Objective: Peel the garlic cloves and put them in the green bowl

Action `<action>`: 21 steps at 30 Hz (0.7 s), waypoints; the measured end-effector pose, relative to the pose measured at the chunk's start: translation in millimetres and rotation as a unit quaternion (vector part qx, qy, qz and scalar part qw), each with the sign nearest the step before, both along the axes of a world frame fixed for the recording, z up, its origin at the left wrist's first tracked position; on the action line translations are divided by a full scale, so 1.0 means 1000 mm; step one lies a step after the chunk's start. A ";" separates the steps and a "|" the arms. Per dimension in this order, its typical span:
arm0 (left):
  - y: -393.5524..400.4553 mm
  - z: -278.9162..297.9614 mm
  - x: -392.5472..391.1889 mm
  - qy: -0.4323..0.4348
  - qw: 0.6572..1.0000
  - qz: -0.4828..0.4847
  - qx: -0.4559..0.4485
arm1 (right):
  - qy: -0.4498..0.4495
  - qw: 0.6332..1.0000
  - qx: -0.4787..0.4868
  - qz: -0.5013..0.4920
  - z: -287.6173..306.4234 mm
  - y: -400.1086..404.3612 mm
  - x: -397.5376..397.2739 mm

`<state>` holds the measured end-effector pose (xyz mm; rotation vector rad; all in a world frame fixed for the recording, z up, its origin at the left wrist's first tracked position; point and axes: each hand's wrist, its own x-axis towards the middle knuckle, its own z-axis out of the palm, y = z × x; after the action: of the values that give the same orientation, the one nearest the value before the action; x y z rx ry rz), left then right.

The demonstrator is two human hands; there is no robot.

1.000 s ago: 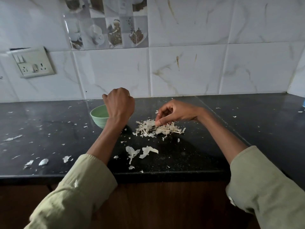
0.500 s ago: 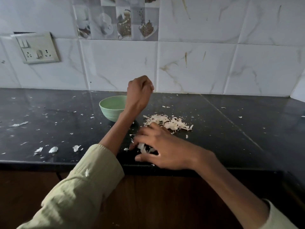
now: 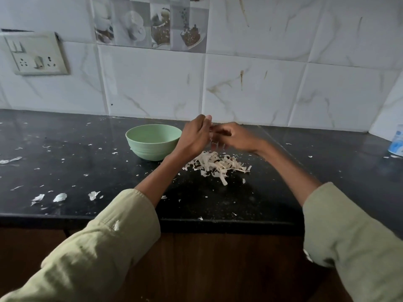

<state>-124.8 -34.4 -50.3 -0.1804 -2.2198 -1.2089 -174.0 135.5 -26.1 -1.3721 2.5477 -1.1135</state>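
The green bowl (image 3: pixel 152 141) stands on the black counter (image 3: pixel 87 166), just left of my hands. My left hand (image 3: pixel 194 137) is raised beside the bowl's right rim with its fingers curled. My right hand (image 3: pixel 236 138) is blurred and meets it fingertip to fingertip above the heap of garlic peels (image 3: pixel 218 165). Both hands pinch a small pale thing between the fingertips, apparently a garlic clove (image 3: pixel 214 128), mostly hidden. No clove shows in the visible part of the bowl's inside.
Loose peel scraps (image 3: pixel 60 197) lie scattered over the left of the counter and near its front edge. A white and blue container (image 3: pixel 397 144) stands at the far right. A switch socket (image 3: pixel 37 54) hangs on the tiled wall.
My right hand has left the peels near the counter's front edge and risen to meet my left hand above the heap. The loose peels that lay there are gone.
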 end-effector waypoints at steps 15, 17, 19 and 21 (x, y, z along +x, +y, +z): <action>0.001 -0.022 -0.009 -0.065 0.996 -0.034 -0.059 | 0.100 0.983 0.156 -0.014 -0.024 0.007 -0.022; 0.000 -0.023 -0.008 -0.068 0.995 -0.036 -0.069 | 0.101 0.983 0.152 -0.024 -0.023 0.008 -0.022; 0.001 -0.022 -0.008 -0.071 0.994 -0.039 -0.079 | 0.096 0.987 0.129 -0.022 -0.021 0.012 -0.021; 0.001 -0.022 -0.008 -0.074 0.992 -0.040 -0.089 | 0.073 0.993 0.091 -0.026 -0.018 0.017 -0.023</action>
<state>-132.8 -33.0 -72.1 -0.2600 -2.4724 -1.0949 -197.0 152.3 -43.8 -1.3979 2.7208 -0.7880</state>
